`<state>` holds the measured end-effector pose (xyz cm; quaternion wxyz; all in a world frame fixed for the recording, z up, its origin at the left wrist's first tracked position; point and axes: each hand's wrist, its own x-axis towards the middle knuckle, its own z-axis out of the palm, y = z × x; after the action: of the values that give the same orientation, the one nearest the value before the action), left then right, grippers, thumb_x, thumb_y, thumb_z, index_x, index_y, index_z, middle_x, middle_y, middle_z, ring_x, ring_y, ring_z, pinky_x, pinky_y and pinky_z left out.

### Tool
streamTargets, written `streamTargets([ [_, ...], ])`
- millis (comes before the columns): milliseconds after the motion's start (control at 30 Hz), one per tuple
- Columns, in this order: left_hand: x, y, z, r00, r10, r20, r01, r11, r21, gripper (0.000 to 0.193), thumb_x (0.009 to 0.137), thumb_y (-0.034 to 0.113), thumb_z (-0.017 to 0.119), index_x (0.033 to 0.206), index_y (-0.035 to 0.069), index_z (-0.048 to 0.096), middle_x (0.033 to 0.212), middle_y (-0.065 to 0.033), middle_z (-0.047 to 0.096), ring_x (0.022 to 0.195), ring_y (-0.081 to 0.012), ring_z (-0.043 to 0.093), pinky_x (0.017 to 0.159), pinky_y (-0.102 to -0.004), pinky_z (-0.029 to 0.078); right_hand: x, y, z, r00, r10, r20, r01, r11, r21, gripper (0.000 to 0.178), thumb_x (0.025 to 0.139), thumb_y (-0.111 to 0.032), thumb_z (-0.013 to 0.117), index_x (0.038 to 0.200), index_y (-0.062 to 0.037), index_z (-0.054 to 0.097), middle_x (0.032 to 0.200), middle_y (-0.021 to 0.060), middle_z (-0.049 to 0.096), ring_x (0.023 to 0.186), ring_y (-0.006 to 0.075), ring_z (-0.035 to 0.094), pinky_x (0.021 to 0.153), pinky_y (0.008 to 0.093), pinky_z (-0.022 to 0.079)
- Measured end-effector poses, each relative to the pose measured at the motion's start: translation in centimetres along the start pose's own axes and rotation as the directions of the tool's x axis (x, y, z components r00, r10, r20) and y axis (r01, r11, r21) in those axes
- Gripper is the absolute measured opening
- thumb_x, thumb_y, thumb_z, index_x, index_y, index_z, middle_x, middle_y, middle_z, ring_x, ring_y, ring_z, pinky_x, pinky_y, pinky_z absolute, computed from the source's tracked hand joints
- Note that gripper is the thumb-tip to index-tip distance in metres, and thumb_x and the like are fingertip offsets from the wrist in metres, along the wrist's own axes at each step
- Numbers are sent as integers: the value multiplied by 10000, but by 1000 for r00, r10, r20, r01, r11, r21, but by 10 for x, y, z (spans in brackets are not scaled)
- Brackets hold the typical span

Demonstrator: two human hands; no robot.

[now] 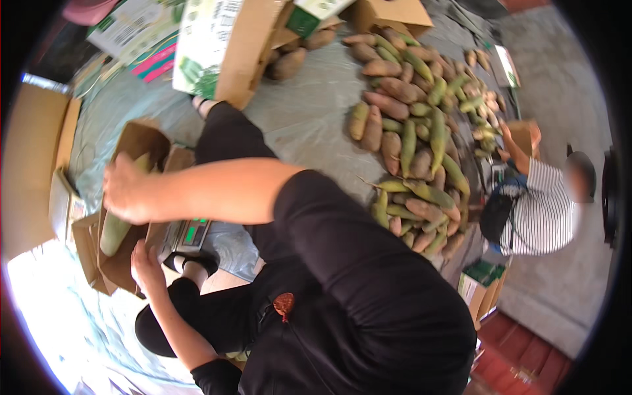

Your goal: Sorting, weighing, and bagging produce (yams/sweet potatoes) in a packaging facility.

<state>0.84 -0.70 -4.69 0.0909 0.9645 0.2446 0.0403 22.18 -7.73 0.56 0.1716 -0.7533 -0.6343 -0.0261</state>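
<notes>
An open cardboard box [91, 238] stands at the left with a long pale-green radish [117, 232] lying in it. My right hand [130, 189] reaches across from the right, its fingers curled over the middle of that radish; motion blurs them a little. Lower down, my left hand [146, 264] is closed at the near side of the box, the fingers bent against its cardboard wall. Beside the box, partly under it, sits a digital scale [191, 238] with lit green figures.
A large heap of muddy green and brown radishes [408, 131] covers the ground to the right. Printed cartons [217, 49] stand at the far side, with more radishes [288, 64] next to them. At the far right a person in a striped shirt [540, 220] handles another carton [525, 136].
</notes>
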Motion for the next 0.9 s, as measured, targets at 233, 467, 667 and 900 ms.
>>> streamTargets([
  [233,-6,0,-8,997,-49,52,52,997,-57,254,832,89,571,1065,-13,563,923,-237,602,858,-407,581,735,-436,456,-51,11,-62,993,106,-56,-80,934,347,356,684,-323,723,1000,-173,655,982,27,621,1018,242,547,754,437,424],
  [467,-2,-14,-12,993,-48,104,58,994,-94,197,845,87,549,1033,27,562,869,-207,607,792,-383,587,680,-425,457,-271,160,-50,599,799,-57,-623,510,594,304,783,-156,673,1073,-72,635,1001,101,660,951,204,627,810,327,505],
  [667,6,-2,-9,993,-88,75,92,994,-52,249,869,136,569,1078,0,568,950,-222,626,851,-383,598,740,-418,456,-557,158,15,174,977,124,-972,150,181,228,742,-222,650,902,-60,657,908,145,659,908,345,606,785,421,483],
  [900,0,-13,-8,990,-102,93,106,994,-35,298,872,153,578,1108,-29,562,943,-230,629,837,-371,613,742,-398,468,-663,51,55,-266,818,509,-958,-282,-48,476,627,-258,761,1016,-16,635,970,200,635,960,334,606,847,380,483],
])
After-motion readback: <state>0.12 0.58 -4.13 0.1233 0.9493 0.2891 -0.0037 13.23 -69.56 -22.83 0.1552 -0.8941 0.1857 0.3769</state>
